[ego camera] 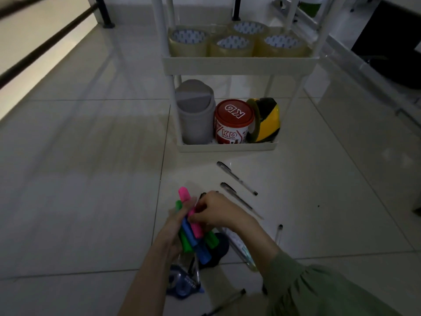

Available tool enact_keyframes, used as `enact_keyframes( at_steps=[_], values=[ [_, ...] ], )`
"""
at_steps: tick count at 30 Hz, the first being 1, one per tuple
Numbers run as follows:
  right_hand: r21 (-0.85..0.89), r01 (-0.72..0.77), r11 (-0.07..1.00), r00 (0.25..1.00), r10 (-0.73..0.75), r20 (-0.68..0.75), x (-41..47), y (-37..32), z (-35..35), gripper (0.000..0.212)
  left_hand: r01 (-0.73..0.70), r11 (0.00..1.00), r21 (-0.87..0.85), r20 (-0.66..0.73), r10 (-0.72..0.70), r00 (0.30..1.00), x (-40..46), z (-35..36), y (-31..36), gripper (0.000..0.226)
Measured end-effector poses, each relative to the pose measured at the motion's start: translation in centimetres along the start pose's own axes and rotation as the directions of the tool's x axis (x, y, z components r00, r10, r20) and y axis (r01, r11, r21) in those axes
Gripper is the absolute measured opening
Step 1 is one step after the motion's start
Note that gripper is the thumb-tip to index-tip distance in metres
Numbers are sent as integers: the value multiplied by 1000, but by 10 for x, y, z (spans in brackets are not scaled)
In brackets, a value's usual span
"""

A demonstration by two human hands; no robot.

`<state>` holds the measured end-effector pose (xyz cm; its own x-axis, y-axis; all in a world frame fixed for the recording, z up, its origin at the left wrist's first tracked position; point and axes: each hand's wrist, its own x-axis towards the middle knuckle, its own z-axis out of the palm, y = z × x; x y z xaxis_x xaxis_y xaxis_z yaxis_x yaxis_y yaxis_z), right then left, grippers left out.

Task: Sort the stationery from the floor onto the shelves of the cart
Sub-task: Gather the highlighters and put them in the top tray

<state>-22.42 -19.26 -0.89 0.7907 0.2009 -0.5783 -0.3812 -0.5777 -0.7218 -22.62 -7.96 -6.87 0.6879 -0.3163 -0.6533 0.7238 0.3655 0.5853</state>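
Note:
My left hand (169, 233) grips a bundle of highlighters (190, 236), pink, green and blue, above the floor. My right hand (215, 210) pinches the pink highlighter (185, 194) in that bundle. Pens (237, 178) lie on the tiles just beyond my hands. A packaged correction tape (182, 282) and another pen (227, 301) lie near my forearms. The white cart (239, 65) stands ahead; its middle shelf holds several clear tape rolls (232, 45).
The cart's bottom shelf (227, 147) carries a grey lidded bin (196, 115), a red-lidded tub (233, 122) and a yellow-black tape roll (265, 120). A flat clear packet (239, 247) and a dark round object (219, 247) lie under my hands. Black furniture legs (103, 12) stand at the back left.

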Motion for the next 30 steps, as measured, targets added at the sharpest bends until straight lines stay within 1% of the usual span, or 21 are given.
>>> enact_keyframes(
  at_steps=[2,3,4,5,6,7,8,10,11,13,16,18,20,22,24,26,28,29,30],
  values=[
    [-23,10,1000,997,-9,77,1,0,-2,29,-52,998,-33,-62,50,997,-2,-5,0,59],
    [8,14,1000,994,-15,107,1,1,-5,30,-90,994,-62,-83,85,993,-3,-6,2,65],
    [66,11,998,993,-19,120,1,1,-8,31,-135,986,-94,-97,126,987,-4,-8,5,63],
    [131,6,991,995,-20,103,1,1,-11,29,-191,974,-122,-128,175,976,-4,-12,9,49],
    [184,1,983,999,-11,54,3,2,-15,28,-240,961,-136,-169,216,962,-5,-15,14,32],
    [211,-8,977,1000,12,-16,9,4,-18,28,-282,948,-149,-194,251,948,-6,-19,19,26],
    [199,-20,980,994,40,-100,17,8,-19,30,-309,936,-169,-208,273,939,-8,-25,24,27],
    [85,-42,996,966,62,-251,33,14,-16,35,-351,917,-191,-226,306,925,-11,-39,32,28],
    [20,-46,999,953,50,-298,41,17,-12,37,-366,910,-197,-249,315,916,-14,-48,34,28],
    [-118,-25,993,952,-12,-307,52,18,2,44,-359,913,-194,-288,297,911,-19,-60,35,27],
    [-364,-16,931,977,-62,-202,63,17,26,57,-327,931,-163,-315,265,911,-28,-73,31,25],
    [-512,-29,858,985,-62,-161,64,16,36,57,-305,943,-134,-324,250,912,-31,-80,27,23],
    [-574,-27,819,984,-80,-161,62,17,41,51,-277,954,-118,-320,228,920,-34,-82,24,21],
    [-585,-25,811,980,-95,-173,60,19,39,50,-253,962,-102,-320,209,924,-36,-82,23,19],
    [-547,-52,836,976,-73,-203,55,23,30,53,-246,967,-71,-332,209,920,-36,-82,24,18],
    [-470,-128,873,957,-17,-291,47,29,15,56,-235,971,-36,-338,209,918,-35,-80,24,16],
    [-404,-247,881,921,84,-379,35,36,-5,64,-212,977,3,-332,201,922,-33,-75,25,14],
    [-394,-320,862,908,160,-387,27,39,-16,69,-196,981,16,-318,190,929,-30,-72,25,14],
    [-401,-385,831,900,242,-362,20,43,-26,71,-176,984,29,-299,177,938,-27,-68,24,13]
  ],
)
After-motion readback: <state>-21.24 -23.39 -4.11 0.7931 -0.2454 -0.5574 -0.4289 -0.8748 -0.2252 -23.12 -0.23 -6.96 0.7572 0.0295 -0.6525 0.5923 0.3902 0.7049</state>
